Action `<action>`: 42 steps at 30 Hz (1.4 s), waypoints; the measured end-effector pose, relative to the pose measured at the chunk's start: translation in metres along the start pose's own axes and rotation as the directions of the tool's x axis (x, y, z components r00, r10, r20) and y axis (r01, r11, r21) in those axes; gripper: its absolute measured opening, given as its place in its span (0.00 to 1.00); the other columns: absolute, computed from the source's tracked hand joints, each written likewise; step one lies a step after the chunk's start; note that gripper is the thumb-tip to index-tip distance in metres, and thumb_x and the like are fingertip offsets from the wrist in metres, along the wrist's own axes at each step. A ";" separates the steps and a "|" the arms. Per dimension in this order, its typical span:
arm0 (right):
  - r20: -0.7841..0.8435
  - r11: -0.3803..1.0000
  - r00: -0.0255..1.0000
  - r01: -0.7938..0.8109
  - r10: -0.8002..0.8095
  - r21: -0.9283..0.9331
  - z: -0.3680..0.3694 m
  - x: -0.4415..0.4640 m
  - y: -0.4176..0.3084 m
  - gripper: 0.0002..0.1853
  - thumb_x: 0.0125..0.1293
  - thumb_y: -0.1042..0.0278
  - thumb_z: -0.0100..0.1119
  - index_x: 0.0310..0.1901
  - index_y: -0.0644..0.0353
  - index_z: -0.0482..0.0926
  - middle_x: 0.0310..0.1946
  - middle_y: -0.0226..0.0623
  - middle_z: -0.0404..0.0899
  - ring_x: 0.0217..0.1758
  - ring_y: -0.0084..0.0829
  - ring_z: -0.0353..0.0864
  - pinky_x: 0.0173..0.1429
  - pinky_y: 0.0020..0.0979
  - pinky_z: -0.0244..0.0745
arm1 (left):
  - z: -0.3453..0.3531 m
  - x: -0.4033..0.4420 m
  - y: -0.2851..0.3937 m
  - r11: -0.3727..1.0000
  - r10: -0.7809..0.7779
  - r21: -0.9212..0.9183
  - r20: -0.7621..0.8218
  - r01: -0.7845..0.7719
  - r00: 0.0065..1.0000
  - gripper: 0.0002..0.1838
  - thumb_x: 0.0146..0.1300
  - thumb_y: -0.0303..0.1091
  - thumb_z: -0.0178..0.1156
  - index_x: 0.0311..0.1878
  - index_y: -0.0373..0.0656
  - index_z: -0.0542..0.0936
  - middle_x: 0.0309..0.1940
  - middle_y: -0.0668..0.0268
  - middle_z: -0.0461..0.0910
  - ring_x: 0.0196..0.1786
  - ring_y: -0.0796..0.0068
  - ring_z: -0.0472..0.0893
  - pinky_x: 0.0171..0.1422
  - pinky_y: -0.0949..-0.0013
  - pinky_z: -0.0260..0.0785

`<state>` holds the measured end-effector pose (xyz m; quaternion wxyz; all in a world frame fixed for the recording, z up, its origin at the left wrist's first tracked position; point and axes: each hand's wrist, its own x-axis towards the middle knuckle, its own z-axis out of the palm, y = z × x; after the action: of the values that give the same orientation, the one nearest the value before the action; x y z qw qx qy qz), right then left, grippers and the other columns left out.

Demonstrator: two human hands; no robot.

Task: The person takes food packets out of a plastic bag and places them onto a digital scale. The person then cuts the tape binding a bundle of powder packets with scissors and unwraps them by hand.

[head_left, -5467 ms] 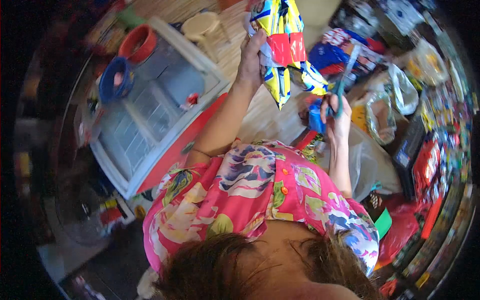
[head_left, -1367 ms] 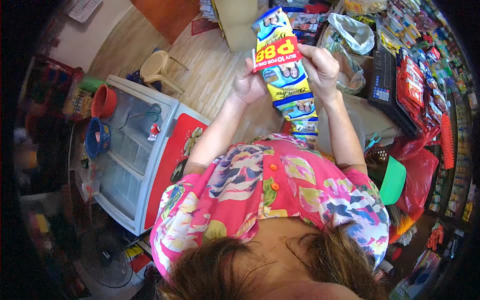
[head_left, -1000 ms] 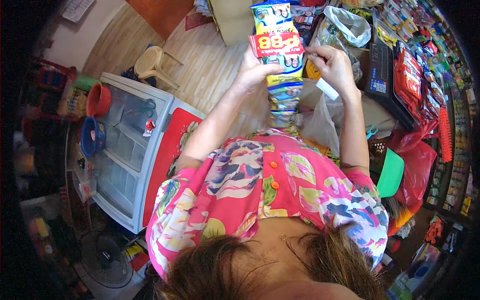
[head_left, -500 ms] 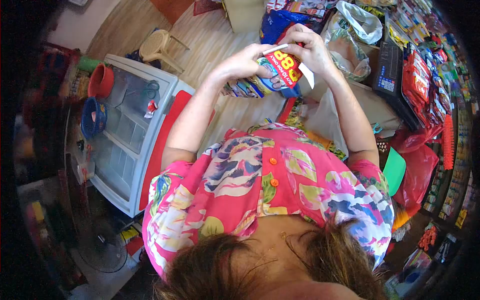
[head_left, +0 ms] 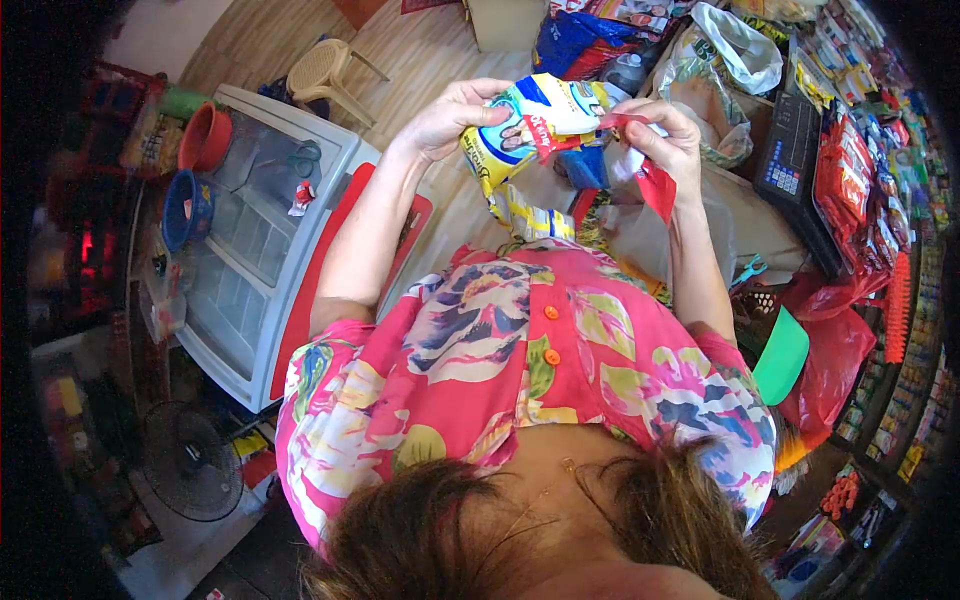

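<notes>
A strip of yellow, white and blue sachets [head_left: 522, 125] is gripped at its left side by my left hand [head_left: 450, 122], the thumb lying over the front. The lower sachets hang folded toward my chest. A piece of red label [head_left: 538, 136] with yellow and white print still sits on the sachets. My right hand [head_left: 668, 150] is closed on a torn red paper label [head_left: 655, 188], its white back partly showing. Part of that label stretches left to the sachets' right edge; whether it is still joined there I cannot tell.
To the left is a glass-topped display case [head_left: 270, 240] with scissors [head_left: 303, 158] and a red basin [head_left: 205, 138]. A beige stool [head_left: 320, 72] stands behind it. On the right are a black scale [head_left: 785, 165], plastic bags [head_left: 735, 50] and red packets [head_left: 843, 165].
The red label has been torn and pulled away to the right by my right hand, uncovering more of the yellow sachets. The sachets have turned and their lower part now hangs down.
</notes>
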<state>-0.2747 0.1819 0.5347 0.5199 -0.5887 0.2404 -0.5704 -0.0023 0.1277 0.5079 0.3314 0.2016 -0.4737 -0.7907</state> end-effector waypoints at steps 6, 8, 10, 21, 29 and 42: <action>-0.033 0.998 0.998 0.043 -0.044 -0.043 -0.010 -0.007 -0.017 0.01 0.57 0.78 0.59 0.31 0.65 0.77 0.36 0.41 0.79 0.36 0.25 0.75 0.44 0.26 0.69 | -0.010 0.007 -0.003 0.989 0.113 -0.075 -0.178 -0.128 0.978 0.21 0.59 0.24 0.58 0.57 0.35 0.71 0.45 0.58 0.79 0.43 0.73 0.81 0.50 0.70 0.75; -0.057 1.000 0.998 0.019 -0.020 -0.016 -0.012 -0.008 -0.014 0.02 0.58 0.77 0.59 0.31 0.64 0.76 0.35 0.41 0.78 0.35 0.26 0.75 0.42 0.27 0.69 | -0.008 0.008 0.001 0.990 0.120 -0.052 -0.189 -0.132 0.975 0.21 0.59 0.24 0.58 0.56 0.35 0.71 0.45 0.59 0.79 0.42 0.73 0.81 0.50 0.70 0.75; -0.118 0.998 0.991 0.058 -0.056 0.011 -0.013 -0.003 -0.009 0.02 0.58 0.76 0.58 0.32 0.63 0.75 0.34 0.42 0.78 0.33 0.27 0.75 0.39 0.27 0.69 | -0.004 0.010 0.004 0.992 0.112 -0.043 -0.195 -0.122 0.974 0.21 0.58 0.24 0.58 0.56 0.35 0.71 0.44 0.59 0.80 0.42 0.73 0.81 0.50 0.70 0.75; -0.037 0.556 0.997 0.068 -0.066 0.829 -0.062 0.046 0.003 0.08 0.57 0.71 0.57 0.36 0.60 0.71 0.27 0.35 0.74 0.32 0.29 0.76 0.35 0.29 0.76 | -0.006 0.006 0.000 0.999 0.052 0.012 -0.223 -0.051 0.973 0.22 0.56 0.25 0.61 0.56 0.35 0.71 0.45 0.60 0.79 0.44 0.73 0.81 0.51 0.70 0.74; -0.235 0.991 0.966 -0.122 0.105 -0.060 -0.031 0.051 -0.014 0.11 0.59 0.69 0.57 0.44 0.59 0.77 0.31 0.30 0.76 0.33 0.18 0.75 0.33 0.19 0.70 | -0.019 -0.002 -0.025 0.982 0.069 -0.149 -0.309 -0.119 0.949 0.21 0.58 0.25 0.59 0.55 0.34 0.71 0.44 0.61 0.80 0.44 0.74 0.81 0.50 0.72 0.73; 0.210 0.731 0.977 0.127 0.022 -0.670 0.008 0.042 0.047 0.06 0.55 0.73 0.62 0.33 0.66 0.78 0.26 0.37 0.75 0.33 0.29 0.75 0.40 0.29 0.70 | 0.012 0.008 -0.018 0.977 0.089 0.211 -0.343 -0.016 0.935 0.36 0.41 0.18 0.68 0.58 0.35 0.66 0.45 0.63 0.77 0.46 0.76 0.78 0.53 0.73 0.71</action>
<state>-0.2429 0.1314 0.5125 0.2740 -0.7996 0.3607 -0.3942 -0.0215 0.1353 0.4975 0.4090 0.3593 -0.4912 -0.6800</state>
